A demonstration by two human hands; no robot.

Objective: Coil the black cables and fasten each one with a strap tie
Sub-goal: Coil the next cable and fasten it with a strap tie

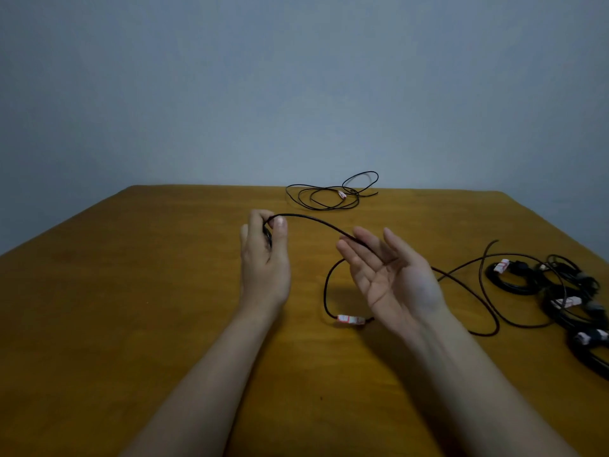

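Head view. Left hand (265, 255) curls round one end of the black cable (313, 220), held above the table (131, 291). Right hand (392, 275) lies palm up, fingers straight, and the cable merely rests across them.

Risk: unpinched, the cable may slide off, and the trailing slack, carrying the strap tie (351, 319), may snag the tied bundles (560, 291).

Inside the left fist, plug or first loop, cannot tell. The frame edge crops the bundles.

The left hand (263, 258), right hand (395, 278) and forearms (211, 367) are bare.
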